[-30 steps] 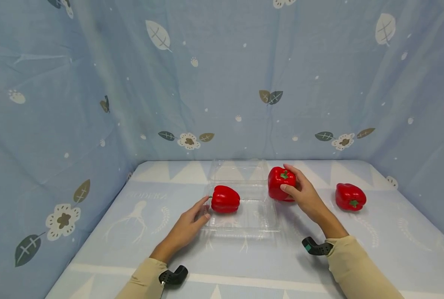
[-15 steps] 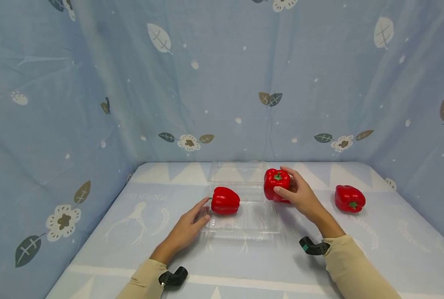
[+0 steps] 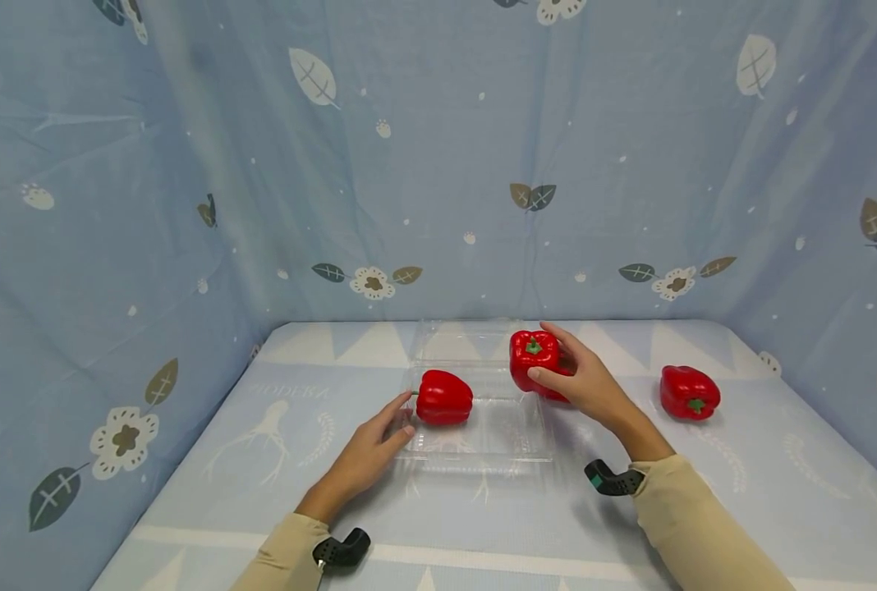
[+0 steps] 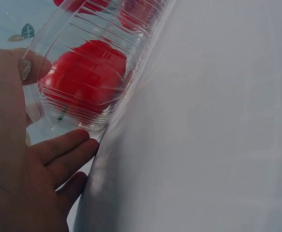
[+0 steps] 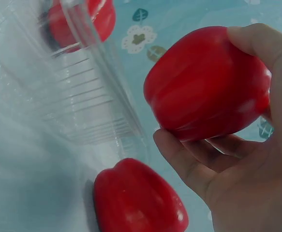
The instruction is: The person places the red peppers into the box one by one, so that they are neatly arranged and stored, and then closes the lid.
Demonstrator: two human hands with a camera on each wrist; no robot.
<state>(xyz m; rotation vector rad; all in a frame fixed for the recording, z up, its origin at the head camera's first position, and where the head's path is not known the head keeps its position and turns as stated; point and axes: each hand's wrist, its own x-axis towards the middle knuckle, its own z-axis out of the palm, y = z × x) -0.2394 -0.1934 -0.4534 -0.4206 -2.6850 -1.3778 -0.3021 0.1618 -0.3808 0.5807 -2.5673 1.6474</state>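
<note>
A clear plastic clamshell box [image 3: 498, 456] lies opened on the table, with one red bell pepper [image 3: 444, 398] in its left end, stem to the left. At the box's left side, my left hand [image 3: 365, 455] holds the rim; in the left wrist view its thumb laps over the rim [image 4: 22, 70] and the other fingers rest along the outside. My right hand [image 3: 594, 382] grips a second bell pepper [image 3: 533, 361], raised at the box's right edge, green stem towards me. Below it, partly hidden, a third bell pepper [image 5: 136, 198] sits on the table just outside the box.
Another red bell pepper [image 3: 690, 392] lies farther right on the pale patterned tablecloth [image 3: 764, 484]. The box's clear lid [image 3: 471, 341] is folded back towards the blue curtain [image 3: 453, 164], which stands behind and on both sides.
My right hand has moved left with its bell pepper, from beside the box to over its right edge. My left hand and the pepper inside the box have stayed put.
</note>
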